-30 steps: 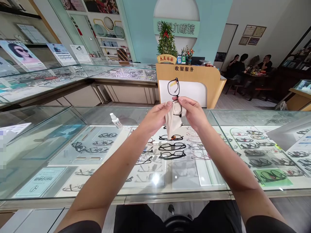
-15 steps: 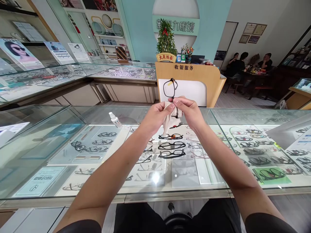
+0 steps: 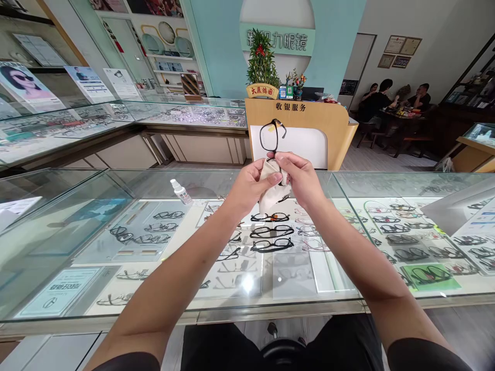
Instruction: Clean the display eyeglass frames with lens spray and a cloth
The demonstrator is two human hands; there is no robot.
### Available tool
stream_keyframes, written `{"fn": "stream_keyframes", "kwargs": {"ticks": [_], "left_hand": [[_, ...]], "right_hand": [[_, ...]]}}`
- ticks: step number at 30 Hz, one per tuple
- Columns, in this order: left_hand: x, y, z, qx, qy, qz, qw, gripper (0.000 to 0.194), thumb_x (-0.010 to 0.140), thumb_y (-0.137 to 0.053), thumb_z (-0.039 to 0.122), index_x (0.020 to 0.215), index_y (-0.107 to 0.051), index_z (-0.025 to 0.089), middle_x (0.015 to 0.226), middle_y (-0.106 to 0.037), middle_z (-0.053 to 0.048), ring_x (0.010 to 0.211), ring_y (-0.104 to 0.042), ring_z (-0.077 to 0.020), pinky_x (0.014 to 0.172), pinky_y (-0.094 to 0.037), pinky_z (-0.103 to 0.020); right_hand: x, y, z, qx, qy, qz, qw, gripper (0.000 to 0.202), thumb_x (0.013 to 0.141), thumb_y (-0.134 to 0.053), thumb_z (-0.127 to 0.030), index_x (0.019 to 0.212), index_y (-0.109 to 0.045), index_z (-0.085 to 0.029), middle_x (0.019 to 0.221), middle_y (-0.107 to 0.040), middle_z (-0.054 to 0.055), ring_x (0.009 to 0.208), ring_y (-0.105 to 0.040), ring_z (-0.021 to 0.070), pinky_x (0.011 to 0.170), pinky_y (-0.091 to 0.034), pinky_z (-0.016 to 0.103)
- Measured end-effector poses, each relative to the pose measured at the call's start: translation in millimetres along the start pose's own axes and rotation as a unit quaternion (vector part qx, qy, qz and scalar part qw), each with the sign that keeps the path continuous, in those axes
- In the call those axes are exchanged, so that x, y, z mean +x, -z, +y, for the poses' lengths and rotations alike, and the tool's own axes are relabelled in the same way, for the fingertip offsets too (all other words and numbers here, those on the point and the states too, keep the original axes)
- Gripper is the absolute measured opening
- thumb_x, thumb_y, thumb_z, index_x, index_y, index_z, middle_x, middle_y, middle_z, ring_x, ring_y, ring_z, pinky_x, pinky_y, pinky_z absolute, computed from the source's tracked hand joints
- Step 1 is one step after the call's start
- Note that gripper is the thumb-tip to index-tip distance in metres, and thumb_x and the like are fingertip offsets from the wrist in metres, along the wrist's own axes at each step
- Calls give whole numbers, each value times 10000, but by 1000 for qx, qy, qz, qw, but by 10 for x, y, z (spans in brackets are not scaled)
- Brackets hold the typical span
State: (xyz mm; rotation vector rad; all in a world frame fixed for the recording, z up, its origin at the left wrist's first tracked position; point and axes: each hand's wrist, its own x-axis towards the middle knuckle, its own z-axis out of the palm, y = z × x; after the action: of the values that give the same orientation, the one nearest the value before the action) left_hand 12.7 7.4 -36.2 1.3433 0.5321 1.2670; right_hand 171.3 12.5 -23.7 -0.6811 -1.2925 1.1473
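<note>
Above the glass counter, my left hand (image 3: 249, 186) pinches a pale cloth (image 3: 271, 197) that is wrapped around the lower part of a pair of black-framed glasses (image 3: 276, 137). My right hand (image 3: 300, 178) grips the same glasses near the bridge, its thumb and fingers at the cloth's right side. One lens and a folded-out temple stick up above my fingers. The other lens is mostly hidden by the cloth. Below the hands, several black glasses (image 3: 271, 231) lie in a column in the display.
A white spray bottle (image 3: 180, 191) stands on the glass counter (image 3: 216, 315) to the left. More eyeglass frames fill the display on both sides. Beyond is a wooden cashier desk (image 3: 342, 136) with a plant (image 3: 261, 62). Several people sit around a table at the back right.
The cloth has shifted and now covers more of the lower lens. The glasses have turned slightly, with the temple pointing further right. The whole view has moved a little.
</note>
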Motion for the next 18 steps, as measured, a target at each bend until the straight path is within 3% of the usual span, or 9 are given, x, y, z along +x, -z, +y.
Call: {"fn": "stream_keyframes", "kwargs": {"ticks": [11, 14, 18], "left_hand": [[2, -109, -10, 17, -69, 73, 995, 557, 866, -865, 734, 800, -659, 221, 635, -623, 7, 583, -578, -150, 559, -463, -296], [6, -70, 5, 24, -50, 66, 996, 573, 864, -851, 757, 813, -677, 214, 678, -689, -28, 632, -656, -185, 595, -524, -320], [40, 35, 27, 15, -9, 10, 1000, 551, 842, -904, 700, 883, -710, 186, 823, -786, -86, 798, -764, -242, 693, -586, -341]], "right_hand": [[-46, -134, 29, 14, 12, -11, 1000, 429, 795, -870, -669, 968, -863, -277, 1147, -752, 29, 769, -553, 144, 652, -528, 320], [-25, -93, 49, 15, 9, -6, 1000, 423, 815, -860, -655, 989, -880, -270, 1192, -769, 31, 768, -535, 138, 650, -508, 314], [22, -25, 64, 16, -7, 19, 1000, 387, 824, -854, -604, 999, -871, -259, 1206, -814, 25, 747, -511, 132, 635, -458, 305]]}}
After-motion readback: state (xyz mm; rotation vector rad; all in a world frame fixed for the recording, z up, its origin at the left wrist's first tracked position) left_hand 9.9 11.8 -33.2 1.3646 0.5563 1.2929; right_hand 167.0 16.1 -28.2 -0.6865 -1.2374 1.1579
